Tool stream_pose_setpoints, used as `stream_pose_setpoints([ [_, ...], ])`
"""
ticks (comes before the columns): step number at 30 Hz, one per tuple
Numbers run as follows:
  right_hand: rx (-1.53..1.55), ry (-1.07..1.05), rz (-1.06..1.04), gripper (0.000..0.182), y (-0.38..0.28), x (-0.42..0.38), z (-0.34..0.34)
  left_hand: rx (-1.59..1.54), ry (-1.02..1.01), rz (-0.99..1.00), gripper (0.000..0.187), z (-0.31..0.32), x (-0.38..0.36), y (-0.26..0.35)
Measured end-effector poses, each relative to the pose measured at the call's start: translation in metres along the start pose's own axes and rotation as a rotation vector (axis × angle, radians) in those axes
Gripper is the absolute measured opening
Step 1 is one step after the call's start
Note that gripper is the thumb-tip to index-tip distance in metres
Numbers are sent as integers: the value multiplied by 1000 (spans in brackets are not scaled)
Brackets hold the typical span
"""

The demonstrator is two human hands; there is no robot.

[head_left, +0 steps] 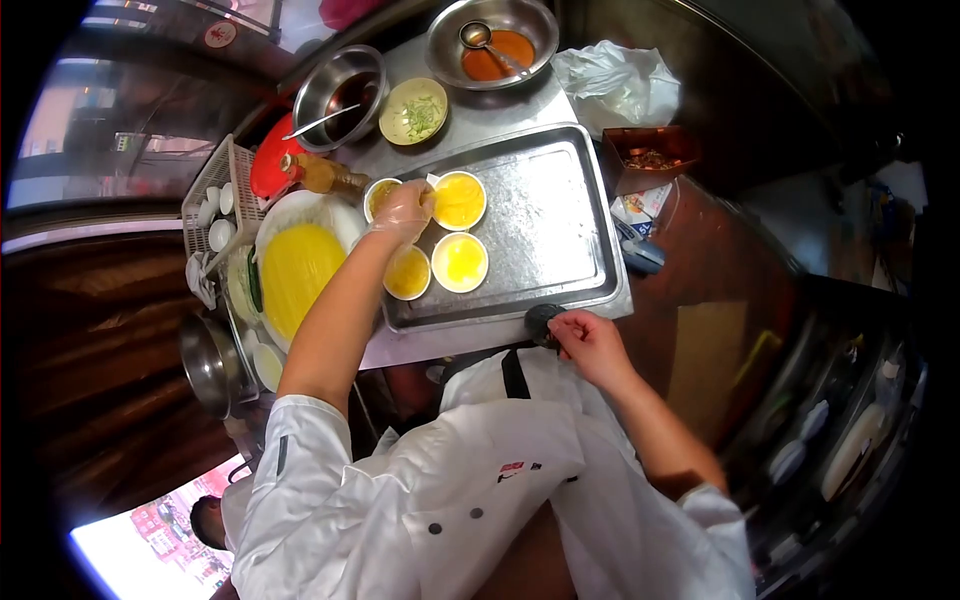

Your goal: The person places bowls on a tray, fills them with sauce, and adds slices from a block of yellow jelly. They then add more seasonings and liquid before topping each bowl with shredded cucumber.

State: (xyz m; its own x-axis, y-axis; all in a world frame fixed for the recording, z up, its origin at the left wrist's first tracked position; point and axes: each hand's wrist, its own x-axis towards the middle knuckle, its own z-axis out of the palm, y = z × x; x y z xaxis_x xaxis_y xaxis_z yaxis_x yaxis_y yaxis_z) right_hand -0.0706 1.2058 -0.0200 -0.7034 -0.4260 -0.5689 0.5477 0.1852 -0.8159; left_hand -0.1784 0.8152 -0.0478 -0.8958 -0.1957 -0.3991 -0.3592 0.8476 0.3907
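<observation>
Jacket cloth (430, 480), white, lies nearest. Beyond it, the person's right hand (590, 345) has its fingers drawn nearly together, pinching one dark rounded object (543, 322) just beside the near edge of the tray.

One rectangular metal tray (530, 220) rests on the worktop (412, 348). Four white-rimmed cups stand in its left part, in two rows of two, each with yellow contents: the near-left cup (407, 273), the near-right cup (460, 263), the far-left cup (380, 197) and the far-right cup (460, 201).

The left hand (402, 212), in one clear glove, reaches between the two far cups, its fingers bent and bunched, partly hiding the far-left cup. A small white piece shows at its fingertips; whether the hand grips it cannot be told.

Left of the tray sit one large round vessel (300, 275) of yellow content, one bottle (325, 175) lying tilted, and one white basket (232, 165) with several small cups. Beyond the tray are two metal bowls, the left one (318, 90) and the right one (440, 45), each with one utensil, and one pale bowl (397, 120) of chopped green pieces between them. One white plastic bag (620, 85) and one reddish box (640, 178) stand at the right.
</observation>
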Motion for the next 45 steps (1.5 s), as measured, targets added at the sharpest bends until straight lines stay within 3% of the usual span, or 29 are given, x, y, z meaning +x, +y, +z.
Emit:
stream_pose_setpoints([
  [7,-32,-58,-40,20,-14,9,2,-199,1,-16,24,-44,-19,43],
  [13,-10,-68,-21,19,-12,10,0,-249,132,60,21,-56,-24,41],
  [32,3,-110,-15,18,-14,4,10,-493,180,118,18,-72,-52,51],
  [34,-29,-109,-7,18,-16,3,10,-736,200,87,17,-74,-55,56],
  [40,-25,-125,0,18,-16,0,13,-955,269,52,16,-102,-77,89],
  [45,-12,-125,-4,18,-16,1,15,-1088,328,144,15,-112,-84,95],
])
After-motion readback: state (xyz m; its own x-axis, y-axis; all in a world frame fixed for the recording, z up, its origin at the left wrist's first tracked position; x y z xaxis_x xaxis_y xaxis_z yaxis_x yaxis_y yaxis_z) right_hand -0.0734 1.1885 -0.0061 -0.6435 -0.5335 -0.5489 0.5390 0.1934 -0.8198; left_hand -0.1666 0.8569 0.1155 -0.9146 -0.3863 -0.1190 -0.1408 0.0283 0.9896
